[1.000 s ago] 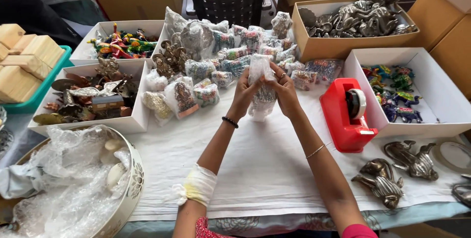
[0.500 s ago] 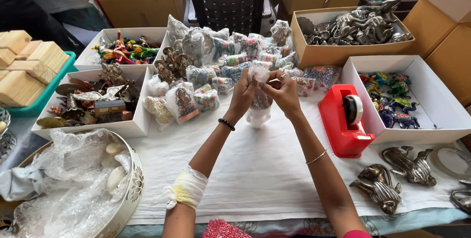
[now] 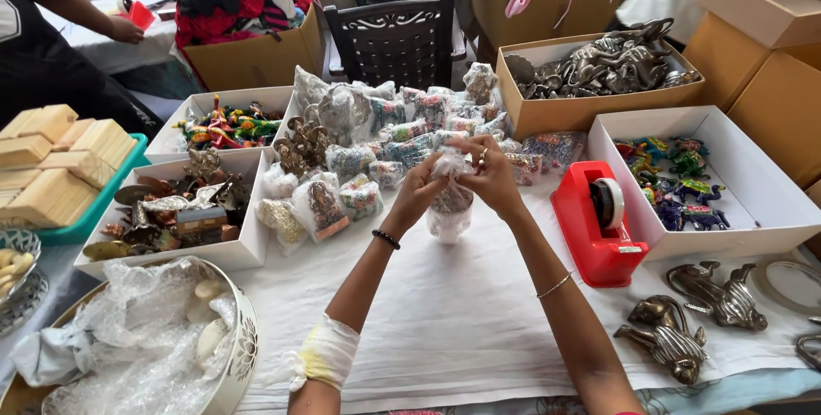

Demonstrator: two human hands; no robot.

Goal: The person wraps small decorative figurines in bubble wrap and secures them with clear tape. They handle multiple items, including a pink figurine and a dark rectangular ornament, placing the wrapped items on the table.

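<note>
While both hands meet above the white tablecloth (image 3: pixel 479 329), the left hand (image 3: pixel 416 195) and the right hand (image 3: pixel 493 177) pinch shut the top of a small bubble-wrapped bundle (image 3: pixel 450 210), fingers closed tight on its gathered neck; the bundle hangs upright between them, its base just above the cloth, near the middle of the table.

At 12 o'clock from the bundle lies a heap of similar clear-wrapped packets (image 3: pixel 402 124), their contents multicoloured. At 3 o'clock, just beside the right forearm, sits a red tape dispenser (image 3: pixel 599 227). Beyond it at 2 o'clock is a white open box (image 3: pixel 770 210) holding bright painted figurines, and at 1 o'clock a tan cardboard box (image 3: pixel 547 116) filled with grey metal figures. 2 brass animal figures (image 3: pixel 697 321) lie on the cloth at 4 o'clock.

At 9 o'clock a white tray (image 3: pixel 231 253) carries brown and brass ornaments; behind it, at 10 o'clock, another white tray (image 3: pixel 162 152) holds colourful toys. Stacked pale wooden blocks (image 3: pixel 51 158) rest in a green tray at far 9 o'clock. At 7 o'clock a round white tin (image 3: pixel 239 355) is lined with bubble wrap.
</note>
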